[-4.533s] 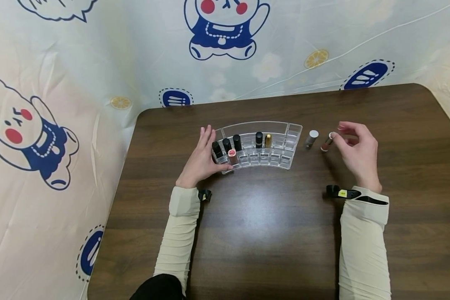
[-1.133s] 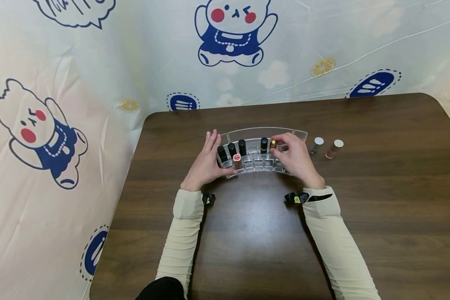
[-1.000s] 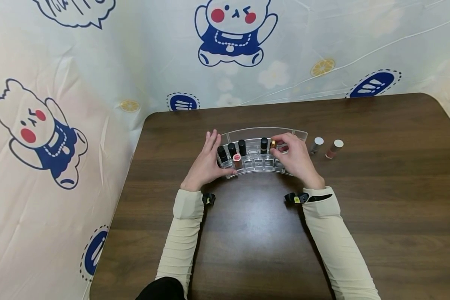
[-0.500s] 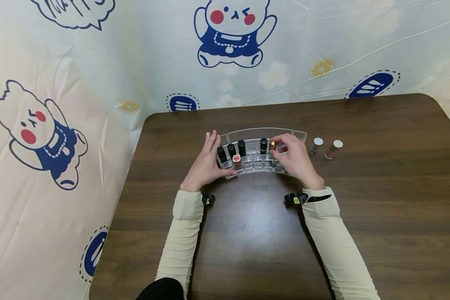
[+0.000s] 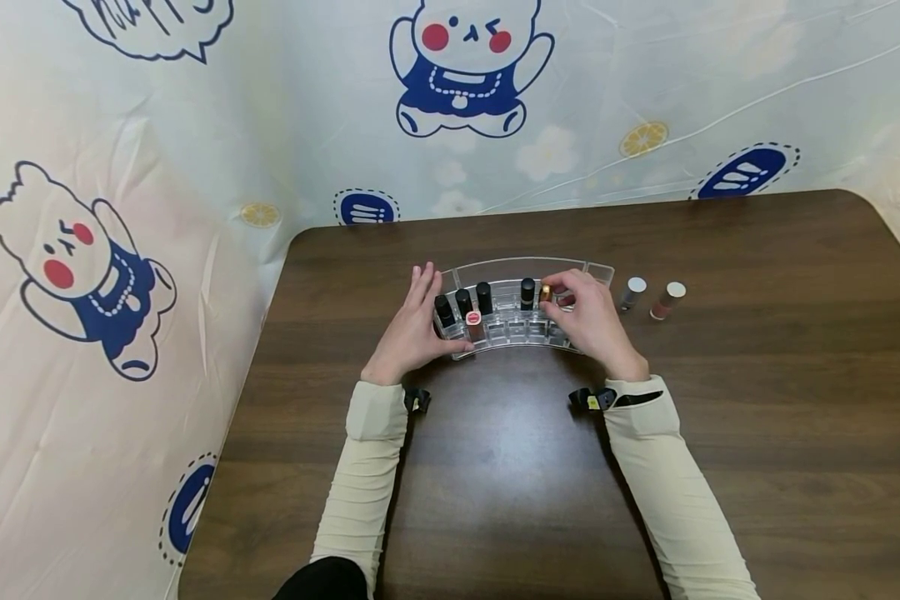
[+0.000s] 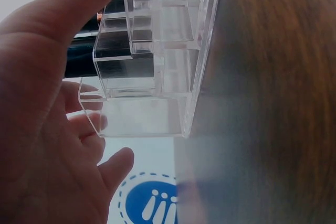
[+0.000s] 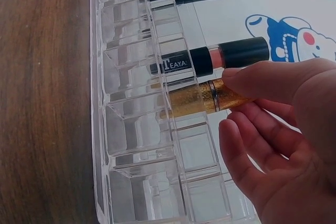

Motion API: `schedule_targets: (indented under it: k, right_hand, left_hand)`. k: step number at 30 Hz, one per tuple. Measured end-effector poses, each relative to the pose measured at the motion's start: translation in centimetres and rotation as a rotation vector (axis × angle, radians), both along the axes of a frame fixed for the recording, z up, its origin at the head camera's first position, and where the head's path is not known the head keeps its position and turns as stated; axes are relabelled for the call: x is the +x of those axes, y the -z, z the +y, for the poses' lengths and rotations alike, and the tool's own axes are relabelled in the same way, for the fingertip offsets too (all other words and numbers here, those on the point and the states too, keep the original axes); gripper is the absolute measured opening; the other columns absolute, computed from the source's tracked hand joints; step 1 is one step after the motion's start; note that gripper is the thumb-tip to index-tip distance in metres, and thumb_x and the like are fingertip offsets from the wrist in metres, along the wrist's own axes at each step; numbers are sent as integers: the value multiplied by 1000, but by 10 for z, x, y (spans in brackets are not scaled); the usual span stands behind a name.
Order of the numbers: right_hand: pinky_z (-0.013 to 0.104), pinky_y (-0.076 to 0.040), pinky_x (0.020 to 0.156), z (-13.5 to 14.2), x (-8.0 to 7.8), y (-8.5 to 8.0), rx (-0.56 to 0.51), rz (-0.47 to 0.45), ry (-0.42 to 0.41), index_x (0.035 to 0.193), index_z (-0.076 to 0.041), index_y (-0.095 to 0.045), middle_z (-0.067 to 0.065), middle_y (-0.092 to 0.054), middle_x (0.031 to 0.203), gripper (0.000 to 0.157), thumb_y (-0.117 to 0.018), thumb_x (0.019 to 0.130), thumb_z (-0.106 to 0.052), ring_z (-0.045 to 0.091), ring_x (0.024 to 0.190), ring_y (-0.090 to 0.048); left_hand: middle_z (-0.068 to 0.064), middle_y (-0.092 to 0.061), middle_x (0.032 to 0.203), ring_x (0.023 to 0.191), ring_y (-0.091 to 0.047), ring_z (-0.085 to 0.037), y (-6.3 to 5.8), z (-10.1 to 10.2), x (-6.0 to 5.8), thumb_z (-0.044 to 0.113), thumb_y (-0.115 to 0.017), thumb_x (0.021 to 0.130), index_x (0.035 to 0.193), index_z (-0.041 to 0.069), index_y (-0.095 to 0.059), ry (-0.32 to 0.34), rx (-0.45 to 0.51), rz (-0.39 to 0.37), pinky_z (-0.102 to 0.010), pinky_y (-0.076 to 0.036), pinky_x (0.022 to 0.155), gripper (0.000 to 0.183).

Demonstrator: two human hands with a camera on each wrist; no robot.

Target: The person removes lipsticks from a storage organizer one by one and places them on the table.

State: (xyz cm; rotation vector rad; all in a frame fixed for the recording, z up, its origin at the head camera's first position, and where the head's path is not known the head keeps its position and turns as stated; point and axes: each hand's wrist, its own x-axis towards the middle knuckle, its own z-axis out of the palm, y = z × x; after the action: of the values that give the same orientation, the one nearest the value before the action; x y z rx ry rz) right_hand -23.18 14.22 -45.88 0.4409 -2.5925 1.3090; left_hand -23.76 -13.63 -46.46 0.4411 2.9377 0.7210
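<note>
A clear, curved acrylic lipstick organizer point(image 5: 487, 271) stands on the table. My left hand point(image 5: 414, 333) holds its left end, thumb along the front edge and fingers at the side and back. With thumb and fingertips, my right hand point(image 5: 591, 321) pinches the upper part of a gold lipstick tube point(image 7: 191, 100); its lower part sits in a back-row slot. Directly left of it stands a black-capped lipstick point(image 7: 244, 52) with a lettered base. Three black tubes point(image 5: 483, 297) occupy slots farther left. In front of them is a pinkish tube point(image 5: 474, 325) with a red-ringed top.
On the table to the organizer's right stand a grey tube point(image 5: 633, 292) and a reddish-brown tube point(image 5: 667, 300), both with pale caps. The brown wooden table point(image 5: 495, 467) meets a printed cloth point(image 5: 555, 158) at its back and left.
My right hand has moved left from the reddish-brown tube on the table to the gold lipstick tube in the organizer. Over the last second both hands stay nearly still.
</note>
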Motion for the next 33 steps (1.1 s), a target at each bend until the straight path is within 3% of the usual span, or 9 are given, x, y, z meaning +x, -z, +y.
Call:
schedule_targets:
  k: [15, 33]
  right_hand:
    - [44, -56, 81, 0, 1, -2, -21, -6, -8, 110, 2, -66, 17, -65, 103, 26, -71, 84, -2, 31, 92, -65]
    - [44, -56, 81, 1, 3, -2, -47, 16, -6, 110, 1, -67, 15, -65, 102, 26, -71, 84, -1, 28, 93, -65]
  left_hand:
    - [-4, 3, 165, 150, 13, -16, 0, -1, 0, 57, -82, 67, 156, 10, -11, 1, 6, 7, -46, -28, 116, 124]
    - [3, 8, 164, 150, 14, -14, -1, -2, 2, 57, -81, 67, 156, 11, -9, 6, 8, -1, -43, -27, 117, 124]
